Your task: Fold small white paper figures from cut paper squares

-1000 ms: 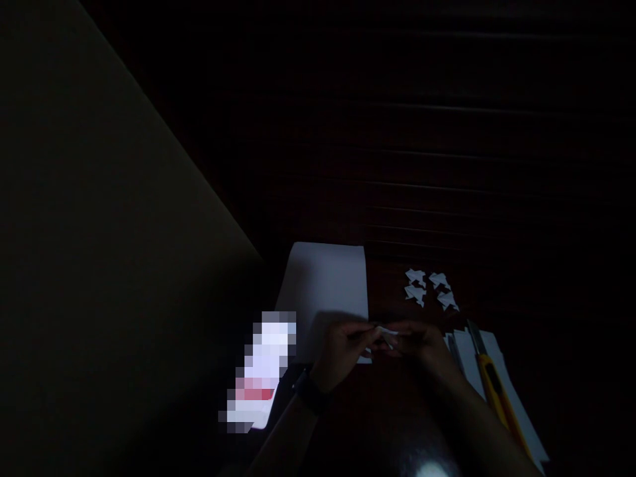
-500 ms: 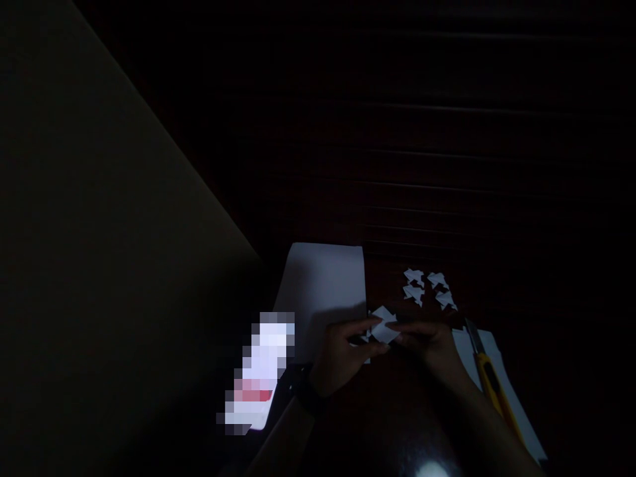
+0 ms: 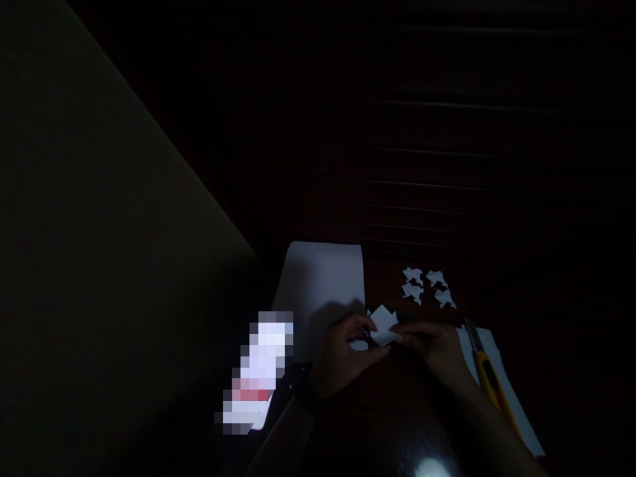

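Observation:
A small white piece of folded paper (image 3: 383, 323) is held between my two hands above the dark table. My left hand (image 3: 342, 351), with a dark band at the wrist, pinches its left and lower edges. At its right side the fingers of my right hand (image 3: 437, 351) close on the paper. Part of another white paper piece (image 3: 358, 345) shows beneath my left hand, mostly hidden. Several small folded paper figures (image 3: 412, 291) lie in two pairs just beyond my right hand.
A large white sheet (image 3: 325, 278) lies behind my left hand. At left glows a blurred-out phone screen (image 3: 263, 358). A yellow utility knife (image 3: 489, 381), blade out, rests on white paper (image 3: 511, 391) at right. A pale wall (image 3: 99, 232) slopes along the left.
The folded paper has turned slightly in my hands, and its lower part now looks bent. My left fingers have curled more, and my right fingers sit a little lower on its edge.

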A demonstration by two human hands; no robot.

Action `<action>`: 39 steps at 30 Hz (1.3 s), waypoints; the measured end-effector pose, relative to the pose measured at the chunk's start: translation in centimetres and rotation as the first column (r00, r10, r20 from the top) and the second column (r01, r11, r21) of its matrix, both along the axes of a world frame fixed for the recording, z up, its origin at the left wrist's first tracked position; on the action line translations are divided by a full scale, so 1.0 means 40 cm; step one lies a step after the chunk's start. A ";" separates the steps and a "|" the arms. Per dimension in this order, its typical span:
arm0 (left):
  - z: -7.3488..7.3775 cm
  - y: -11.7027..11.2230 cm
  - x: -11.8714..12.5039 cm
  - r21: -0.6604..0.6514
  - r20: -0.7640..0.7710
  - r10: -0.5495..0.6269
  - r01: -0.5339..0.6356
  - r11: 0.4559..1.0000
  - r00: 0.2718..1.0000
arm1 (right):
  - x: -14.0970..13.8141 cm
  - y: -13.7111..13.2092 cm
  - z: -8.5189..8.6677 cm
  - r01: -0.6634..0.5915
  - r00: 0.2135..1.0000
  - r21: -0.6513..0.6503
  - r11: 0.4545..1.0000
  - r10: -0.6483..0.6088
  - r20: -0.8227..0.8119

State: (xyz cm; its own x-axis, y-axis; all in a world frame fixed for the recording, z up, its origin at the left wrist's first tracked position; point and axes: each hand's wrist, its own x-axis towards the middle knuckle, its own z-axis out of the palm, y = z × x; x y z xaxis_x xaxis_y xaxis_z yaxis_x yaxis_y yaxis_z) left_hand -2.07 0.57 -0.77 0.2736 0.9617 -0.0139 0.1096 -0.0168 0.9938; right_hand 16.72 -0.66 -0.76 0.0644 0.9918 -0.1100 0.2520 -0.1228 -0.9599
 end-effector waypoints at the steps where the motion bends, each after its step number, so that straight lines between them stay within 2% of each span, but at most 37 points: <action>1: -0.003 -0.001 0.001 -0.022 0.022 0.003 -0.003 1.000 1.000 | -0.001 0.000 0.000 0.016 1.000 0.004 1.000 -0.016 0.004; 6: 0.004 0.000 0.001 -0.041 0.050 0.011 -0.009 0.999 0.999 | -0.007 0.001 0.003 0.028 0.997 -0.021 0.999 -0.029 -0.075; 11: 0.026 0.006 -0.003 0.040 0.014 -0.019 0.018 0.999 1.000 | -0.004 -0.002 -0.001 0.031 0.999 -0.020 0.999 -0.031 -0.024; 14: 0.025 0.009 -0.005 0.127 -0.062 -0.040 0.047 0.991 0.997 | -0.001 -0.003 0.000 0.032 0.999 0.006 0.999 -0.032 0.016; 20: 0.001 0.001 0.001 0.231 -0.120 0.067 -0.037 0.972 0.991 | -0.004 -0.002 0.000 0.032 0.999 0.030 0.999 -0.032 -0.017; 24: 0.001 -0.004 0.009 0.254 -0.111 0.120 -0.088 0.963 0.987 | -0.005 -0.001 0.001 0.002 0.997 0.003 1.000 -0.002 -0.083; 31: 0.024 -0.007 0.017 0.192 -0.070 0.097 -0.082 0.978 0.993 | -0.007 0.003 0.009 0.031 0.997 -0.035 0.999 -0.033 -0.065; 39: 0.009 -0.018 0.028 0.070 0.012 0.172 -0.173 0.982 0.985 | -0.032 0.001 0.001 0.125 0.992 -0.022 0.992 -0.125 0.006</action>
State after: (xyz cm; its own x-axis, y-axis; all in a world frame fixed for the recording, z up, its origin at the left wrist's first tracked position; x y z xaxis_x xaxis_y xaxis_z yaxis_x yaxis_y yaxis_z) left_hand -0.94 -0.16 -0.40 0.1033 0.9931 0.0562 0.1112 -0.0677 0.9915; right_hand 15.44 -0.62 -0.73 0.1886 0.9732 -0.1313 0.2377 -0.1750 -0.9555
